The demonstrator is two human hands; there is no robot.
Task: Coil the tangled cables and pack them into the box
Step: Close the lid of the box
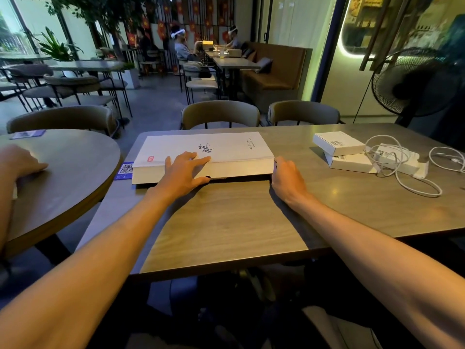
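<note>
A large flat white box with black calligraphy on its lid lies closed in the middle of the wooden table. My left hand rests on the lid's near edge, fingers spread flat on top and thumb down at the front side. My right hand is at the box's near right corner, fingers curled against the side. Tangled white cables lie loose at the far right of the table, draped over small white boxes.
Two small white boxes are stacked at the right beside the cables. A blue QR card lies left of the big box. Another person's hand rests on the round table at left. Chairs stand behind; a fan stands at right.
</note>
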